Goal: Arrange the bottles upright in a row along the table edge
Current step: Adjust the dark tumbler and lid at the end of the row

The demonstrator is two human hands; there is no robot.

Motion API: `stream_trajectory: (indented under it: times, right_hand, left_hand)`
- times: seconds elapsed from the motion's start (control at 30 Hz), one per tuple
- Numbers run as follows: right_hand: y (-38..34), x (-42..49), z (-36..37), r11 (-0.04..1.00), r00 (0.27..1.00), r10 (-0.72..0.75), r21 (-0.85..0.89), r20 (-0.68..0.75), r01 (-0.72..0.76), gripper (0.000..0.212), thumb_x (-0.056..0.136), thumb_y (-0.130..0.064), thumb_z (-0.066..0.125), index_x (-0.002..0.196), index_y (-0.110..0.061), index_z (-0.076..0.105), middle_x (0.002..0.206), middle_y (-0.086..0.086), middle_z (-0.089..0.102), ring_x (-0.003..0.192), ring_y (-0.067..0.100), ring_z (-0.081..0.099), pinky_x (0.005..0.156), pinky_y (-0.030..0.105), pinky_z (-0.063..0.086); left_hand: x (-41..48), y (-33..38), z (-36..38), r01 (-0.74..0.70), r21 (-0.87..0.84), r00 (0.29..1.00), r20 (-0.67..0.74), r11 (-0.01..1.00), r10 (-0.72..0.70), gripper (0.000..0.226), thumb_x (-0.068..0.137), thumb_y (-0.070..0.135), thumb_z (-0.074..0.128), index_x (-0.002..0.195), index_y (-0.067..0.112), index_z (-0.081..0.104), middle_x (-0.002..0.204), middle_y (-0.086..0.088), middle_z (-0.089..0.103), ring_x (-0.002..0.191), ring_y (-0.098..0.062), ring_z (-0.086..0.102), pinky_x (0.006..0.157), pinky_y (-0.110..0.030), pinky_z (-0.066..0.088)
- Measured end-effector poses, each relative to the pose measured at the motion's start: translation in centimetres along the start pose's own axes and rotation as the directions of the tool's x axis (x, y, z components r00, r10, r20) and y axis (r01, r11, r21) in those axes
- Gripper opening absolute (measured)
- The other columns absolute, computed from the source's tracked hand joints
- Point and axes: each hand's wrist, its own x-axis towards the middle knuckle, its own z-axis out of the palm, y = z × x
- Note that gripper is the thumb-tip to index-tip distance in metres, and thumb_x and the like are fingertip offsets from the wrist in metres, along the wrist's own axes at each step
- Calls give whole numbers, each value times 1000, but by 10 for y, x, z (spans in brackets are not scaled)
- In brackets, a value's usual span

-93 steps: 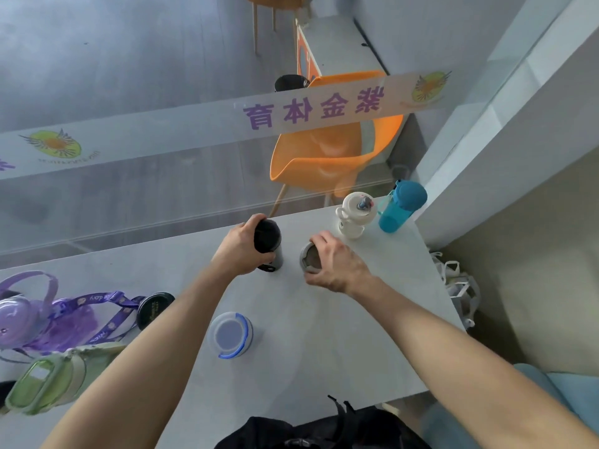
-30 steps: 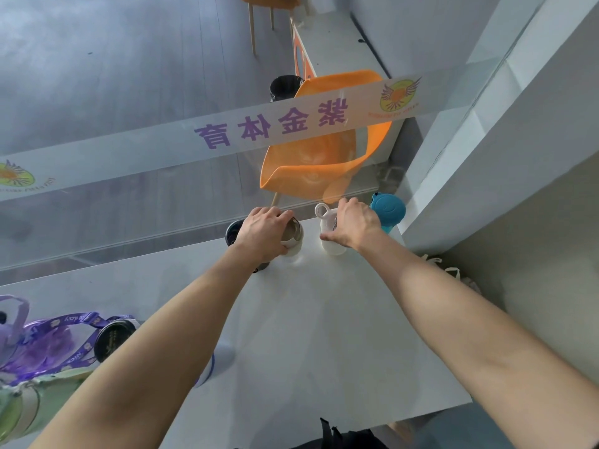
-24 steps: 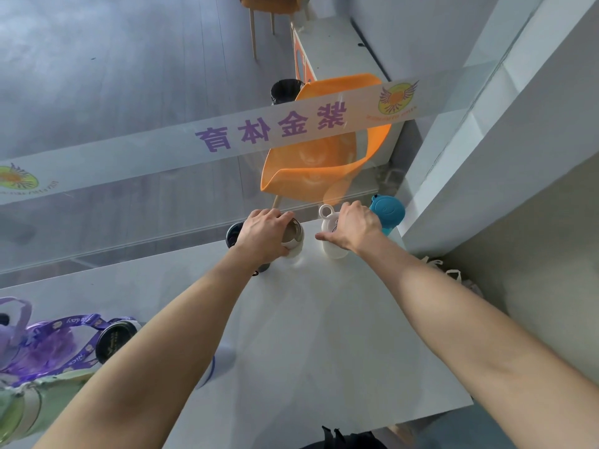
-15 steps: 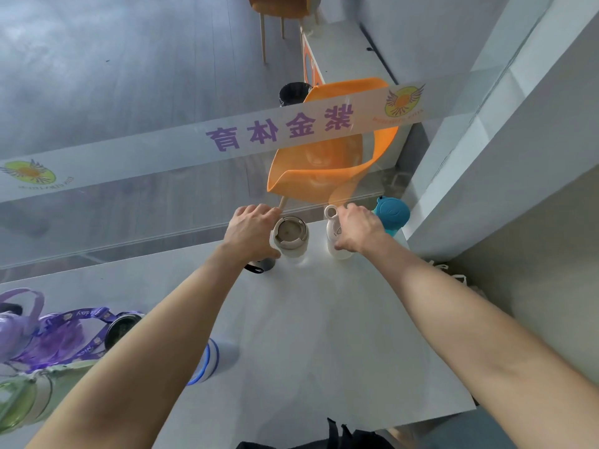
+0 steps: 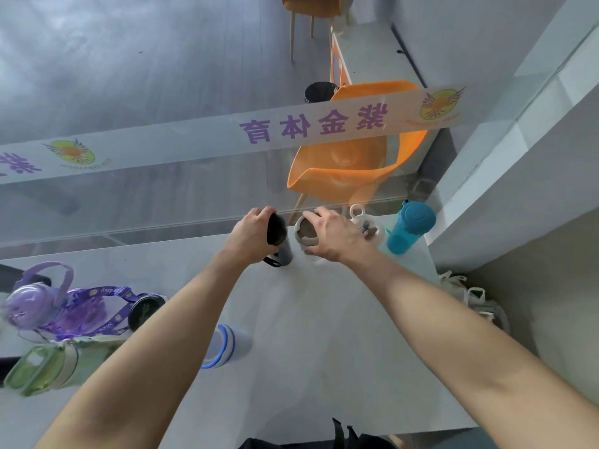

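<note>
At the far edge of the grey table [image 5: 324, 335], against the glass, my left hand [image 5: 249, 234] grips a black-lidded dark bottle [image 5: 278, 241], upright. Right beside it my right hand [image 5: 334, 234] holds a white tumbler [image 5: 304, 233]. Further right along the same edge stand a white bottle with a loop handle [image 5: 364, 222] and a teal bottle [image 5: 408, 226], both upright. A clear bottle with a blue-ringed lid [image 5: 223, 345] stands mid-table, partly behind my left forearm. At the left lie a purple bottle with a strap [image 5: 35, 306], a dark-lidded bottle [image 5: 144, 311] and a green bottle [image 5: 42, 367].
A glass partition with a lettered band [image 5: 291, 131] rises behind the table's far edge. An orange chair [image 5: 350, 163] stands beyond it. A white wall column [image 5: 518, 157] borders the table's right end. A black bag [image 5: 324, 442] sits at the near edge, white bags [image 5: 470, 296] on the floor.
My right hand left the white handled bottle and took the white tumbler. My left hand let go of the tumbler and now grips the dark bottle to its left.
</note>
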Motion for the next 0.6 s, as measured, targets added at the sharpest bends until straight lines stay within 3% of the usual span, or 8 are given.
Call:
stream_trajectory:
  times: [0.07,0.13,0.4,0.5,0.6]
  right_hand:
    - [0,1,2,1000,1000,18,5,11,-18,77,79,-38,85,147,-21,53,132,10,56,128,33,57,101,43,53]
    - [2,0,0,999,999,36,10,-3,-36,73,77,-35,85,143,-20,55,128,11,56,126,33,57,99,43,54]
    - [10,-2,-6,997,997,73,22,-9,-72,77,81,-39,82,150,-19,54,133,13,58,131,32,54,107,43,50]
    - [11,-1,-6,998,998,58,-2,9,-58,80,82,-42,81,153,-22,51,138,12,58,134,31,54,107,43,50]
    - [7,-3,-2,996,996,47,-77,-70,-52,77,76,-52,79,142,-19,54,130,11,60,125,33,58,101,47,54]
  left_hand:
    - [0,-1,0,-9,-6,1000,4,1000,9,80,77,29,92,147,21,53,128,-11,62,114,-38,64,92,-49,58]
    - [-1,-3,0,-15,-8,1000,7,1000,15,80,77,28,91,148,22,53,127,-10,61,113,-37,64,91,-49,58]
    - [0,-5,-2,-14,2,999,35,1000,14,88,77,27,91,153,26,48,133,-8,60,117,-38,64,92,-49,59]
    - [-2,-4,-7,-18,28,996,86,999,15,104,75,30,94,162,29,38,144,-7,56,124,-37,62,96,-48,58]
    - [-10,-13,-20,-8,36,996,94,999,5,108,78,38,94,166,31,33,152,-5,52,128,-34,62,98,-48,58]
